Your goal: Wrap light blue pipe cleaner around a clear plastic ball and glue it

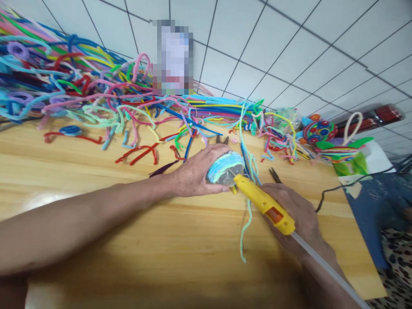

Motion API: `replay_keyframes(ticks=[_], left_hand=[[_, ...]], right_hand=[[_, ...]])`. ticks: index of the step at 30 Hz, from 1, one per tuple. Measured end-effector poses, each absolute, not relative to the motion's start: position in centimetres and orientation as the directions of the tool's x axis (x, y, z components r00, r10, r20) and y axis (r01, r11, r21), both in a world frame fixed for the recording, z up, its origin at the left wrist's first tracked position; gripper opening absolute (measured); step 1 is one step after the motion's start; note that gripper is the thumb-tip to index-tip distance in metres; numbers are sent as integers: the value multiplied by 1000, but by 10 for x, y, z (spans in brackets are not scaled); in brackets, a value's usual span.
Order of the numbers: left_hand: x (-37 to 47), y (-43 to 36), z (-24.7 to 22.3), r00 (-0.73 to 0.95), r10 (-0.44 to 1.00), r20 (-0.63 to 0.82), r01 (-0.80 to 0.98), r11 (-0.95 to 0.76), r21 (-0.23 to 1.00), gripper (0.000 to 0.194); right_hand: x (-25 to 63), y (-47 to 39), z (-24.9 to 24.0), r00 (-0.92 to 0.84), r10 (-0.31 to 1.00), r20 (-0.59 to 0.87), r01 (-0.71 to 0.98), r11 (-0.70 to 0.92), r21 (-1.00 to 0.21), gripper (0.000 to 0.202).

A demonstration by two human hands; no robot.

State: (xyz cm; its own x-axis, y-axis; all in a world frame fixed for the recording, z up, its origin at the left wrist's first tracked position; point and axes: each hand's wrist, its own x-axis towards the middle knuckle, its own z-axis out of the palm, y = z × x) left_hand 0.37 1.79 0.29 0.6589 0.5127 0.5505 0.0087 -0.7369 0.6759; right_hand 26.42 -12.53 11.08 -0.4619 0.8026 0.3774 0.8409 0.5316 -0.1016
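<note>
Wooden table beneath; the left hand cups a part-wrapped ball near centre, bare patch towards five o'clock — presumably to meet the glue gun the right hand holds, its grip mostly hidden.

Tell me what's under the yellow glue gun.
Beneath the yellow glue gun are part of your right hand and the wooden table. A pale green strand emerges near the gun's front; how it runs beneath is covered, as are the handle and your grip.
</note>
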Motion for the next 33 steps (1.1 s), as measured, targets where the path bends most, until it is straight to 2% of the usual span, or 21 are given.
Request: replay_keyframes(ticks=[11, 21, 33], left_hand=[[4, 18, 5, 664, 517, 540, 25, -738, 675, 98], [5, 17, 3, 655, 518, 550, 19, -739, 674, 98], [5, 17, 2, 651, 514, 558, 17, -745, 667, 99]], right_hand=[[266, -126, 110, -465, 803, 372, 844, 529, -88, 26], [264, -124, 112, -476, 797, 373, 842, 535, -68, 14], [263, -125, 110, -455, 807, 375, 855, 514, -71, 10]])
